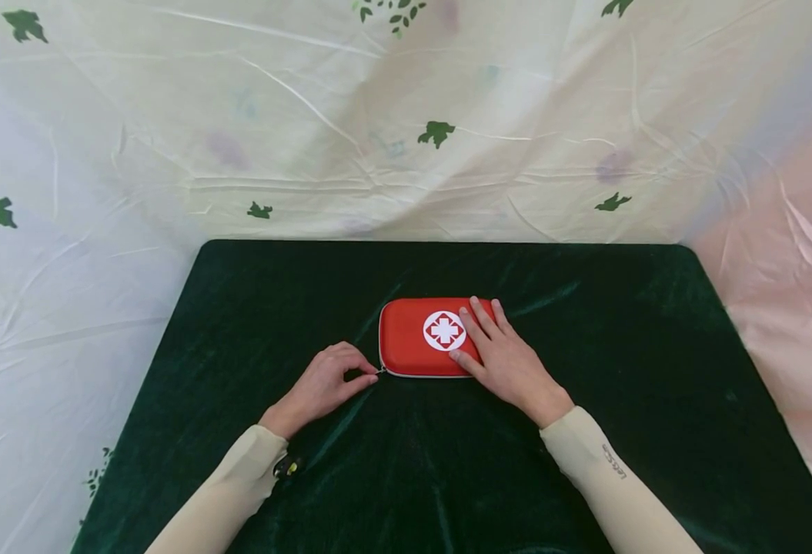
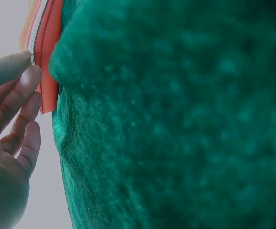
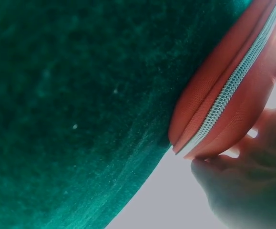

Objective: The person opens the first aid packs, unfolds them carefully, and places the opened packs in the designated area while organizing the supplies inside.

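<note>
A red zippered first-aid case with a white round cross emblem lies flat on the dark green cloth. At its near left corner my left hand pinches the small zipper pull between thumb and forefinger. The left wrist view shows the silver zipper running up from those fingertips. My right hand rests on the right part of the case's top, fingers spread and pointing away, partly over the emblem. In the right wrist view the zipper teeth look closed along the visible side.
Green velvety cloth covers the table, with soft creases near the case. Behind it hangs a pale wrinkled sheet with green leaf prints. A pinkish sheet hangs at the right.
</note>
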Tool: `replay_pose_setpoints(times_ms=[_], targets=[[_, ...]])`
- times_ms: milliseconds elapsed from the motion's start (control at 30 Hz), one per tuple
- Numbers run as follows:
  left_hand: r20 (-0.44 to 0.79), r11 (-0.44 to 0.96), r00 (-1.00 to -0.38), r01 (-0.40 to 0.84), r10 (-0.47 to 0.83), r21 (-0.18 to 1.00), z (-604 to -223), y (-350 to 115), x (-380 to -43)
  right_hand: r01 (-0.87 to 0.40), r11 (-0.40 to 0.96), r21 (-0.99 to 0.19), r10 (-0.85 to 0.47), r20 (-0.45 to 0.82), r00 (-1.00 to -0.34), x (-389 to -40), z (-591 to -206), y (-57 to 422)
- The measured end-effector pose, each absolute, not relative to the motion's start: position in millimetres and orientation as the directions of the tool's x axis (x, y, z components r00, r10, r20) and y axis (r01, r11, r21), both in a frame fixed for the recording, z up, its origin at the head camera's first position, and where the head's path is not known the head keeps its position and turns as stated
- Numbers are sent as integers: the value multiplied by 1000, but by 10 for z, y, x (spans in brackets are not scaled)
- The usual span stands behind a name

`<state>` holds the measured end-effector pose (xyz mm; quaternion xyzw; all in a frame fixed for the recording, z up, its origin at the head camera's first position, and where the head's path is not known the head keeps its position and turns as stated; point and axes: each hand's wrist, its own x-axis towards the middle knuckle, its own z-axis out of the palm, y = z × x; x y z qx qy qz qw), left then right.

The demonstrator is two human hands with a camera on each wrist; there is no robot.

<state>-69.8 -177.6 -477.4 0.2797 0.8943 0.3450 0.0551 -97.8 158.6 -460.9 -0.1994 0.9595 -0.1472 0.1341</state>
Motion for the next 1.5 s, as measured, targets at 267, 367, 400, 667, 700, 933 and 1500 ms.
replay_pose_setpoints(times_ms=[267, 367, 400, 667, 700, 933, 1500], targets=[[123, 570, -825, 481, 552, 666, -4839, -1761, -674, -352, 876, -331, -429, -197, -882, -966, -4610, 1572], [105, 589, -820, 486, 563, 646, -4789, -1736, -656, -354, 874, -332, -430, -194, -882, -961, -4606, 1569], [97, 594, -821, 483, 563, 643, -4779, -1728, -652, -353, 874, -333, -430, -194, -882, -959, -4604, 1570], [116, 570, -817, 489, 565, 660, -4815, -1692, -646, -344, 879, -331, -422, -200, -884, -965, -4612, 1581], [127, 560, -814, 494, 567, 665, -4832, -1688, -649, -343, 879, -330, -421, -201, -885, -967, -4615, 1581], [149, 512, -800, 501, 581, 697, -4887, -1661, -647, -344, 879, -331, -422, -203, -883, -973, -4623, 1582], [207, 430, -762, 542, 613, 722, -5063, -1583, -645, -347, 882, -318, -418, -191, -888, -981, -4620, 1575]])
